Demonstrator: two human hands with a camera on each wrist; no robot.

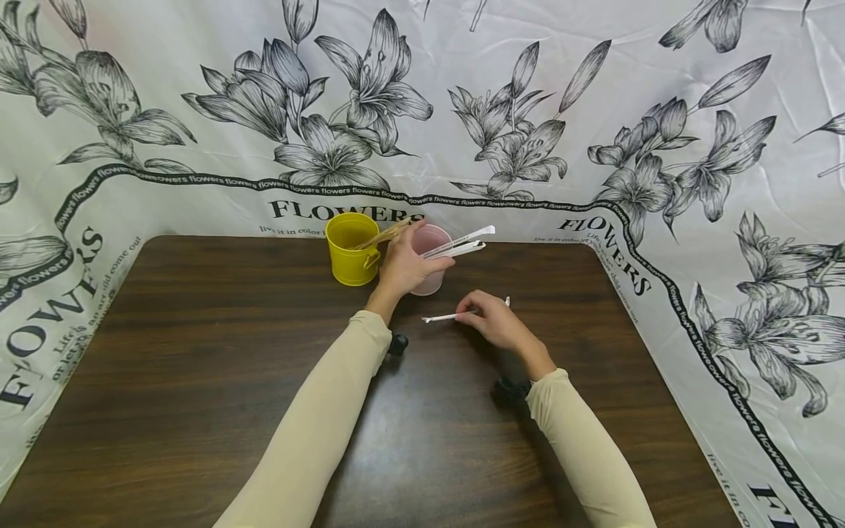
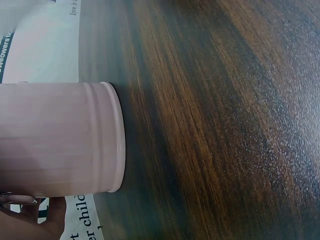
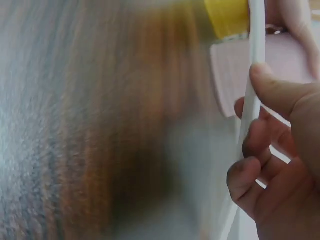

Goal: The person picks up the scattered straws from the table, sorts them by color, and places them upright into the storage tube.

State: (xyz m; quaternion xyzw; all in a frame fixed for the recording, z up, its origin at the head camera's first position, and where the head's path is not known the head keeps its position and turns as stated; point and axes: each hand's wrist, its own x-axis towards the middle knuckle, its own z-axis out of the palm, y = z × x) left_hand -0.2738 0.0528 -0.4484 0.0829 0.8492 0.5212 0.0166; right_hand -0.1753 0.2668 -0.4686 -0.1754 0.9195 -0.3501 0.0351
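Note:
A small pink bucket stands at the back of the table, with several white paper-wrapped straws leaning out to the right. My left hand grips this bucket near its rim, thumb on the front side. In the left wrist view the pink bucket's wall fills the left side. Just in front and to the right, my right hand pinches one wrapped straw between thumb and fingers. That straw runs lengthwise past the thumb in the right wrist view.
Left of the pink bucket is a yellow bucket with a side handle, holding thin light-brown sticks. Both buckets stand on a dark wooden table, near its back edge. A white flower-printed cloth hangs behind and around the table.

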